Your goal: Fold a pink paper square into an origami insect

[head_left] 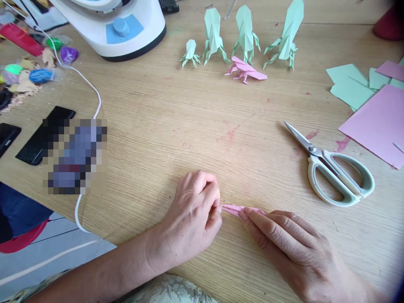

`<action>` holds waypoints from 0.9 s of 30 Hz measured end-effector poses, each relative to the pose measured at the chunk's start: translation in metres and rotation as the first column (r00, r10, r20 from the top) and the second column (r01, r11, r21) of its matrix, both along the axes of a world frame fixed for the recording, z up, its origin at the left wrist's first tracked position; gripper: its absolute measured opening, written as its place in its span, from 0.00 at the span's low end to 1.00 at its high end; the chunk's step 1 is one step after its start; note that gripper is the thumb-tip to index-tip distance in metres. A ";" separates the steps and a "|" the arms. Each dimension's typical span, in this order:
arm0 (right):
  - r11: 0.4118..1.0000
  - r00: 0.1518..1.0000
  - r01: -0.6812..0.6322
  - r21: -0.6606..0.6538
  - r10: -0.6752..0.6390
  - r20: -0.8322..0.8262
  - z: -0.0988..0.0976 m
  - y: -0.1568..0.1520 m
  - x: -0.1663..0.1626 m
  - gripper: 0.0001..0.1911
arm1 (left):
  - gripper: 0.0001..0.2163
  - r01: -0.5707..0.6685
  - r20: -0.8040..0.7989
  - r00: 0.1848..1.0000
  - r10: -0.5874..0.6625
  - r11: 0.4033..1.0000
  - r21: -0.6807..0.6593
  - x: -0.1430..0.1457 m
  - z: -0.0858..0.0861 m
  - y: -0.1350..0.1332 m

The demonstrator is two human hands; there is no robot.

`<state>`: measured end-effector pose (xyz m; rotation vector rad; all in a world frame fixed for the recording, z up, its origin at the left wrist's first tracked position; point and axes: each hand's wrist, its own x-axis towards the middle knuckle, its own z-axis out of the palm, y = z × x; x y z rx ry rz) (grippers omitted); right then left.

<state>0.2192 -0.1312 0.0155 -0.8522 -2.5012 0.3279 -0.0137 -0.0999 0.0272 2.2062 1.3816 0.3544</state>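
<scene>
- Pink folded paper lies flat on the wooden counter at six o'clock, between both hands.
- Left hand is curled, its fingertips pinching the left end of the folded paper.
- Right hand has its fingers stretched out, the fingertips pressing the right part of the paper down onto the counter.
- Scissors with pale green handles lie shut at three o'clock, well apart from the hands.
- Four green paper figures stand in a row at twelve o'clock, with a pink paper figure just in front of them.
- Pink and green paper sheets lie at two o'clock.
- White appliance sits at eleven o'clock, and two black phones lie at nine o'clock.
</scene>
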 end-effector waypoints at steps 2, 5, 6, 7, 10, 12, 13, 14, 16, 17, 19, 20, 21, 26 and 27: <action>1.000 1.000 0.006 0.000 -0.006 -0.003 0.000 0.001 0.000 0.21 | 0.05 -0.013 -0.054 0.998 0.016 0.999 0.050 -0.007 -0.002 0.002; 1.000 1.000 0.015 -0.002 -0.015 -0.006 0.002 0.002 -0.001 0.20 | 0.02 -0.025 -0.078 0.996 0.033 0.995 0.100 -0.015 -0.005 0.002; 1.000 1.000 0.015 0.004 -0.015 -0.009 0.003 0.002 -0.002 0.20 | 0.02 -0.020 -0.066 0.997 0.027 0.995 0.101 -0.015 -0.005 0.002; 1.000 1.000 0.015 0.011 -0.015 -0.012 0.003 0.002 -0.002 0.20 | 0.02 -0.014 -0.052 0.998 0.019 0.995 0.098 -0.014 -0.005 0.001; 0.999 1.000 0.011 0.032 -0.010 -0.019 0.004 0.003 -0.003 0.20 | 0.11 0.015 -0.055 0.998 -0.009 0.995 0.102 -0.006 -0.006 -0.001; 0.998 1.000 0.001 0.055 0.000 -0.014 0.003 0.003 -0.004 0.20 | 0.14 0.024 -0.083 0.996 -0.015 0.994 0.111 0.001 -0.006 -0.002; 0.998 1.000 -0.004 0.066 0.005 -0.011 0.003 0.002 -0.004 0.20 | 0.15 0.021 -0.094 0.996 -0.010 0.993 0.113 0.004 -0.007 -0.002; 0.997 1.000 -0.010 0.075 0.011 -0.006 0.003 0.002 -0.004 0.20 | 0.14 0.013 -0.102 0.995 -0.002 0.994 0.113 0.006 -0.007 -0.001; 0.996 1.000 -0.015 0.083 0.015 0.000 0.003 0.002 -0.003 0.20 | 0.14 0.003 -0.116 0.993 0.009 0.995 0.103 0.008 -0.007 0.000; 0.996 1.000 -0.017 0.085 0.017 0.006 0.003 0.002 -0.003 0.20 | 0.14 0.004 -0.124 0.992 0.008 0.995 0.097 0.008 -0.006 0.001; 0.995 1.000 -0.022 0.093 0.020 0.020 0.004 0.002 -0.003 0.20 | 0.15 0.012 -0.142 0.990 0.000 0.996 0.084 0.007 -0.005 0.002; 0.995 0.999 -0.024 0.097 0.022 0.027 0.004 0.002 -0.002 0.20 | 0.15 0.020 -0.149 0.989 -0.009 0.997 0.075 0.007 -0.005 0.003; 0.995 0.999 -0.025 0.098 0.022 0.032 0.004 0.002 -0.002 0.19 | 0.15 0.031 -0.153 0.988 -0.021 0.997 0.065 0.006 -0.004 0.004; 0.997 1.000 -0.011 0.071 0.010 0.022 0.005 0.001 -0.002 0.20 | 0.12 0.074 -0.148 0.987 -0.068 0.997 0.034 0.003 -0.002 0.008; 0.998 1.000 -0.007 0.063 0.006 0.023 0.005 0.001 -0.002 0.20 | 0.11 0.076 -0.146 0.987 -0.070 0.997 0.035 0.002 -0.002 0.009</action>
